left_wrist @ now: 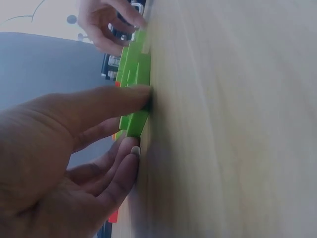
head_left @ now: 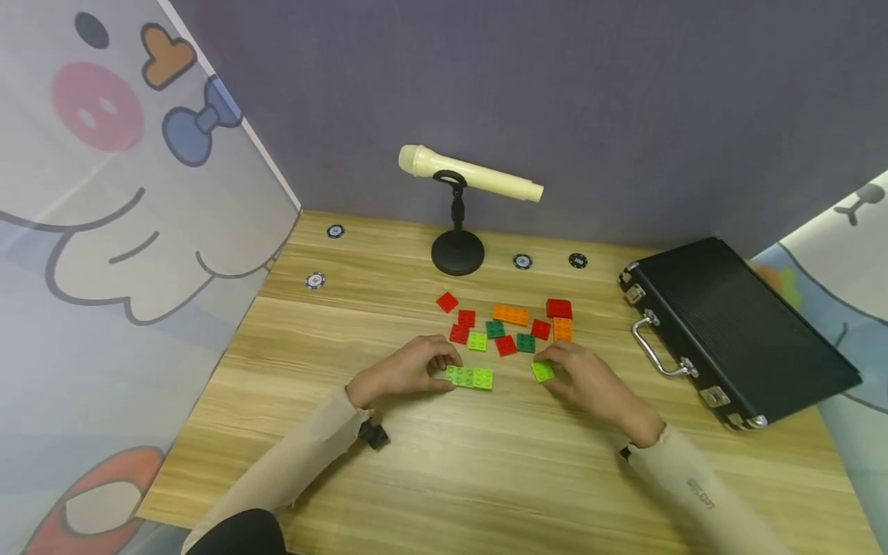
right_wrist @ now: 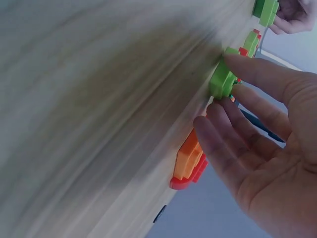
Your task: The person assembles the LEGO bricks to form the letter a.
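Note:
Between thumb and fingers, my left hand pinches the left end of a long light green toy brick, which lies on the table. A square lime green brick sits against its right end; whether they are joined I cannot tell. Farther right, my right hand pinches another square lime green brick by thumb and index finger, low over or on the tabletop. Its remaining fingers are spread loosely. Beyond both hands lie loose bricks: lime, dark green, red and orange.
A cream microphone on a black stand stands at the back of the wooden table. On the right lies a black case with a metal handle. Several poker chips lie towards the back, near a grey partition.

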`<state>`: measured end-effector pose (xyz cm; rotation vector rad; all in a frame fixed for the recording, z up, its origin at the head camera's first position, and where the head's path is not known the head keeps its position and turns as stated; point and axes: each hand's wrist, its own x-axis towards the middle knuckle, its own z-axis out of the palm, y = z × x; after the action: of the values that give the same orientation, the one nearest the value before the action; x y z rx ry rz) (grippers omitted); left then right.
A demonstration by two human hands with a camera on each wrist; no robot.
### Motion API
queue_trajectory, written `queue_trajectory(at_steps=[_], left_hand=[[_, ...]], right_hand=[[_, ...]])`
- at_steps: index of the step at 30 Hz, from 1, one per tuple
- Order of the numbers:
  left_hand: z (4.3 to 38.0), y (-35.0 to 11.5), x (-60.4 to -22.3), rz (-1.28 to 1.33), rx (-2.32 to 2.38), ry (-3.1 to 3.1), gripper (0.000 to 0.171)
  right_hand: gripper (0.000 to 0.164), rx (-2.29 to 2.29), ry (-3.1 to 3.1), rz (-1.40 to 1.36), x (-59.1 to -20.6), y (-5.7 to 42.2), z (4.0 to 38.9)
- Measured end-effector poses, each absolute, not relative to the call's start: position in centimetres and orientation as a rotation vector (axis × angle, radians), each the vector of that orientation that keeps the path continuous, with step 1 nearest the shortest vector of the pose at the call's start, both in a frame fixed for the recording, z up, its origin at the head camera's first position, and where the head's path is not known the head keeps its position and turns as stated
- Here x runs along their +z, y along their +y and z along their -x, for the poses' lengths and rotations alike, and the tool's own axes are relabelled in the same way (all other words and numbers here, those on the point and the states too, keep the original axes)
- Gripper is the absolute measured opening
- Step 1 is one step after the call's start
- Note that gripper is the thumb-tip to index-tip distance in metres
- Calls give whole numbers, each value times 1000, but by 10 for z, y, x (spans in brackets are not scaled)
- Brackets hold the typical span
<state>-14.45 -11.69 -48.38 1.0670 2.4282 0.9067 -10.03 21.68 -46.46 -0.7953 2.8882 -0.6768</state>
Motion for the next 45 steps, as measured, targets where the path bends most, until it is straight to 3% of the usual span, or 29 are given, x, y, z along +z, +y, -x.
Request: queue_trajectory(at_steps=[21, 32, 45], left_hand=[[140, -112, -487, -1061, 921, 2434, 36], [142, -118, -484, -1014, 935, 2447, 39], [141, -134, -485, -998, 936, 2496, 35]], right_hand=[[34, -693, 2883, 777, -464, 202, 101], [33, -774, 2840, 942, -451, 152, 107], [31, -756, 2705, 1027, -463, 100, 109]])
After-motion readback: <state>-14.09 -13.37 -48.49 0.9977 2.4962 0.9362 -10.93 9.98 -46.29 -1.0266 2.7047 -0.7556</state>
